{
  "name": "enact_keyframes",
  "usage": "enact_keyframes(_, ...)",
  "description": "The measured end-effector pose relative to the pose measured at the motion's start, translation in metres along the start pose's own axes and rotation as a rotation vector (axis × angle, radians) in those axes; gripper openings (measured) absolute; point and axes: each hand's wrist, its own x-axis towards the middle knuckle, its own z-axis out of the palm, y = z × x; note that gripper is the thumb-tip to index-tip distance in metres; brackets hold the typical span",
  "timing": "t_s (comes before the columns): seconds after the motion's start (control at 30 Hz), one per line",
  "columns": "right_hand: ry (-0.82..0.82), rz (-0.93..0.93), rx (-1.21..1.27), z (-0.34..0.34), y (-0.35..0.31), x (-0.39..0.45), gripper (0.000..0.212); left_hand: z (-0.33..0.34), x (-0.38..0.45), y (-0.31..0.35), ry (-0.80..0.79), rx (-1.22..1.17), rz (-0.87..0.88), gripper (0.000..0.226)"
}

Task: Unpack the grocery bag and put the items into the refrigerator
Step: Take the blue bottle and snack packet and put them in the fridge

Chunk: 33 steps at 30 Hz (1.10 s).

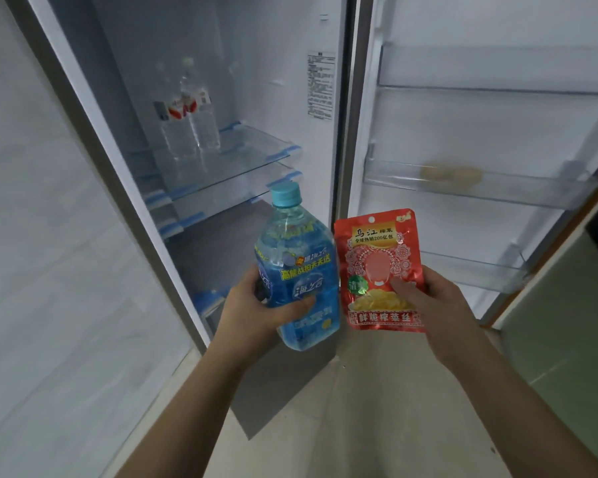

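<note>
Left grip (252, 305) clasps blue bottle (296, 270); right grip (435, 305) pinches red packet (380, 270).

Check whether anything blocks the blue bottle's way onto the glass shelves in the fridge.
Nothing visible does. The door is open, and the blue bottle in the left hand faces the glass shelves; clear bottles stand only at the upper shelf's back left.

Left hand (252, 305) grips blue drink bottle (296, 270); right hand (435, 305) pinches red pickle packet (380, 267). Refrigerator (290, 98) open; clear bottles (190, 122) on glass shelf (256, 157).
</note>
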Motion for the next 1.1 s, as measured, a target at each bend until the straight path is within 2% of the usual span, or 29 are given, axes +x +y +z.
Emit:
enact_keyframes(0.1, -0.004, -0.004, 0.013, -0.015, -0.001, 0.027, 0.024, 0.022, 0.025, 0.003, -0.019, -0.006, 0.013, 0.051)
enact_keyframes(0.3, -0.058, -0.009, 0.025, -0.040, -0.010, 0.085, 0.028, 0.057, 0.069, 0.010, 0.002, -0.018, 0.015, 0.049)
enact_keyframes(0.5, -0.162, -0.011, -0.025, -0.039, -0.012, 0.138, 0.056, 0.064, 0.103, 0.008, 0.099, 0.041, 0.025, 0.053)
enact_keyframes(0.67, -0.250, 0.014, 0.007, -0.015, -0.005, 0.166, 0.050, 0.052, 0.114, 0.001, 0.182, 0.064, 0.008, 0.058)
enact_keyframes(0.8, -0.315, 0.047, 0.023, 0.012, 0.003, 0.182, 0.034, 0.031, 0.117, -0.010, 0.268, 0.094, -0.023, 0.056)
enact_keyframes(0.97, -0.387, 0.113, 0.006, 0.060, 0.017, 0.209, 0.047, -0.010, 0.129, -0.028, 0.351, 0.112, -0.051, 0.053)
enact_keyframes(1.1, -0.425, 0.138, -0.026, 0.098, 0.031, 0.227, 0.041, -0.043, 0.142, -0.045, 0.380, 0.086, -0.090, 0.058)
